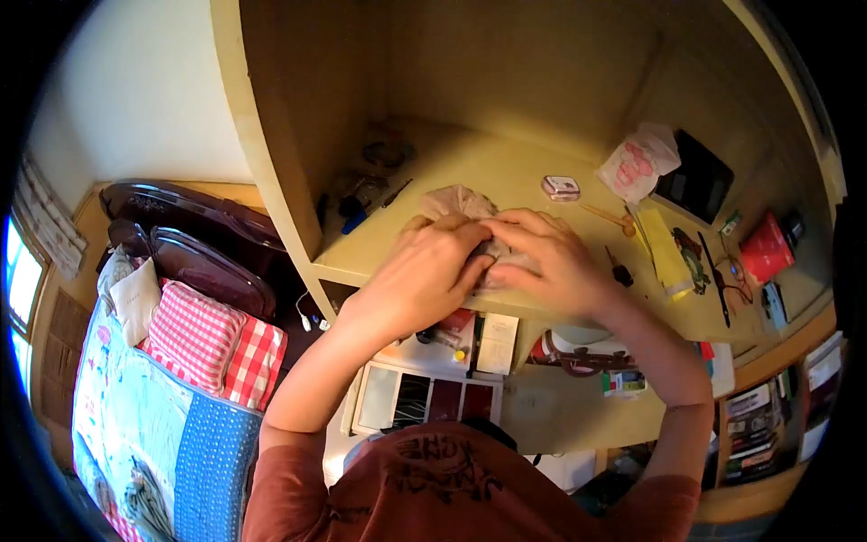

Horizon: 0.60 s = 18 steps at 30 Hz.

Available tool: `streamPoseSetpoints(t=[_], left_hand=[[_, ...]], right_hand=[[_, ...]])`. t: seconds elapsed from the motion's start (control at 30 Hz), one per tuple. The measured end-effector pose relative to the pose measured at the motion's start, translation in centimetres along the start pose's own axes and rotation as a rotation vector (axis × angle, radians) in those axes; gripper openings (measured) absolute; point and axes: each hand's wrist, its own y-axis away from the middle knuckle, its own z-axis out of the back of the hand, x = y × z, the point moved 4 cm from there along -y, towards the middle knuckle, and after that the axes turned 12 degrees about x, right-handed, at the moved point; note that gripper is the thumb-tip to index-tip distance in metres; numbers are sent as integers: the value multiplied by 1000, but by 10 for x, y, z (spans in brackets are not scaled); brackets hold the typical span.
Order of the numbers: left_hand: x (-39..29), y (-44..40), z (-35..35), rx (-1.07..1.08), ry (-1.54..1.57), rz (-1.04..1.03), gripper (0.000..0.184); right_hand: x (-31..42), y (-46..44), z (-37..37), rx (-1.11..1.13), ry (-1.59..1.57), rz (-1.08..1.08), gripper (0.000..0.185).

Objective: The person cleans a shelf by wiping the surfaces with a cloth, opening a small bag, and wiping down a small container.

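Observation:
A crumpled, pale pinkish-brown cloth (457, 200) lies near the front edge of the wooden shelf (515, 154). My left hand (432, 262) is closed on it from the left, fingers bent over the top. From the right, my right hand (542, 257) meets it, thumb and fingers curled around a greyish part of the cloth. The fingertips of both hands nearly touch, and they hide much of the cloth. A small pink-and-white tin (560, 188) sits just behind my right hand.
On the shelf's right are a pink-patterned bag (639, 164), a black tablet (694, 177), a yellow packet (664, 251) and a red cup (768, 247). A blue-handled tool (354, 221) lies left. Below is an open drawer (426, 394); a bed (163, 406) stands at left.

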Motion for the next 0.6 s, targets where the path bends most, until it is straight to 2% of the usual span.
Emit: streamPoseSetpoints(t=[0.03, 0.17, 0.23, 0.3, 0.33, 0.37, 0.43, 0.53, 0.6], left_hand=[[5, 3, 1, 16, 13, -5, 36], [11, 11, 4, -65, 12, 26, 24], [13, 12, 4, -114, -16, 47, 21], [15, 11, 11, -294, 74, 54, 15], [17, 8, 10, -297, 74, 51, 15], [21, 7, 8, -362, 74, 72, 13], [31, 7, 4, -456, 60, 47, 12], [32, 12, 3, -471, 82, 56, 14], [32, 15, 2, -516, 62, 71, 14]], right_hand=[[8, -3, 1, -28, -101, 20, 54], [19, -18, 7, 16, -109, 42, 50], [13, -29, 8, -23, 51, 106, 50], [12, -41, 6, -45, 83, 159, 50], [13, -46, 4, -66, 111, 209, 50], [8, -53, -6, 65, 41, 147, 51], [12, -56, -6, 62, 76, 149, 51], [7, -67, 6, 93, 52, 117, 51], [-4, -83, 25, 362, 140, 49, 53]])
